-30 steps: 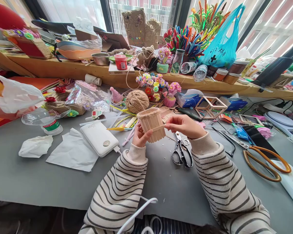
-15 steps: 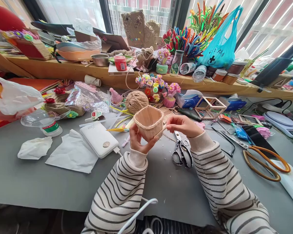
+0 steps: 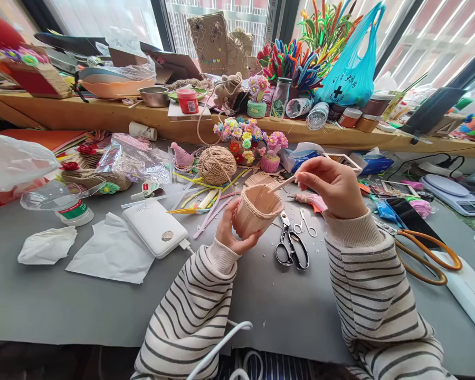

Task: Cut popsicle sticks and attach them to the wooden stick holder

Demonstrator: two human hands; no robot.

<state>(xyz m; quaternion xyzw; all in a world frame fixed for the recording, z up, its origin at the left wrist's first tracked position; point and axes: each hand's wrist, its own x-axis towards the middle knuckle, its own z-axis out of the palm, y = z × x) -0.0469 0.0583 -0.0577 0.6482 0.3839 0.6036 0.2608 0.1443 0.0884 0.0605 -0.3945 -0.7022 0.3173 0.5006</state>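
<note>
Because a white cable (image 3: 221, 350) loops near the front edge of the worktop (image 3: 288, 322), close to the left sleeve (image 3: 190, 311), a snag there could jog that arm. Farther in, black-handled scissors (image 3: 288, 240) and small silver scissors (image 3: 311, 230) lie just beyond the basket's right side, so a carelessly lowered right wrist might meet metal. The left hand (image 3: 233, 240) holds the small wooden basket (image 3: 254, 217) tilted above the worktop, fingers and thumb clamped round its wall; too hard a squeeze could loosen the slats, while too slack a grip could let it turn. The right hand (image 3: 334, 184) has its fingers pinched together on one end of a thin wooden strip (image 3: 283, 183), whose other end is at the basket's mouth; whether they touch, I cannot tell. A slipping pinch could drop the strip inside, and hard pressure could snap it. Behind, the twine ball (image 3: 217, 164) could roll if knocked.
</note>
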